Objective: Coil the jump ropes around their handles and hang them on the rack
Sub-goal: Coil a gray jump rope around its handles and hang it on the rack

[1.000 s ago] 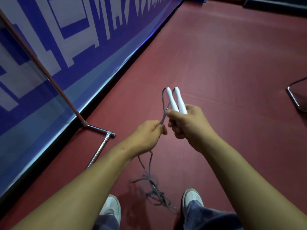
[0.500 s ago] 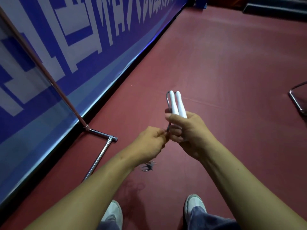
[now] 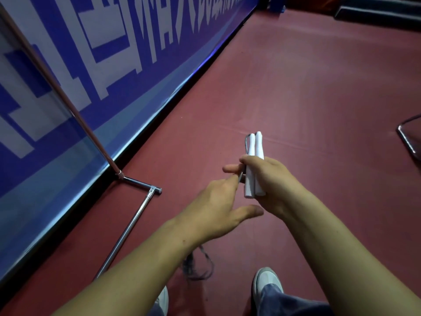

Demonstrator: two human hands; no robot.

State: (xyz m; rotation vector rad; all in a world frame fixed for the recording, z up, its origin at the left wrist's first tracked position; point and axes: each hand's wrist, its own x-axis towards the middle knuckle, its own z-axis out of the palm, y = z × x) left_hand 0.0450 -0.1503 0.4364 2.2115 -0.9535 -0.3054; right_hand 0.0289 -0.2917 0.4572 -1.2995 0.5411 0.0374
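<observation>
Two white handles (image 3: 254, 165), smooth rounded plastic, side by side and upright. Head view: I log the right hand (image 3: 273, 179) with fingers wrapped around them, thumb across. The left hand (image 3: 216, 210) reaches in alongside, and its thumb, closed half a second ago, is now splayed. Whether it holds the thin grey cord (image 3: 189, 264) I cannot tell. The cord tangle now shows lower, right of the chrome rack (image 3: 128, 229).

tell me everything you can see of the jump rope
The jump rope has two smooth white handles, plastic by the look, side by side and tilted away, gripped round the middle by the right hand. A thin grey cord loops from the far end and runs down to the left hand. Its slack lies tangled on the red floor near the shoes.
</observation>
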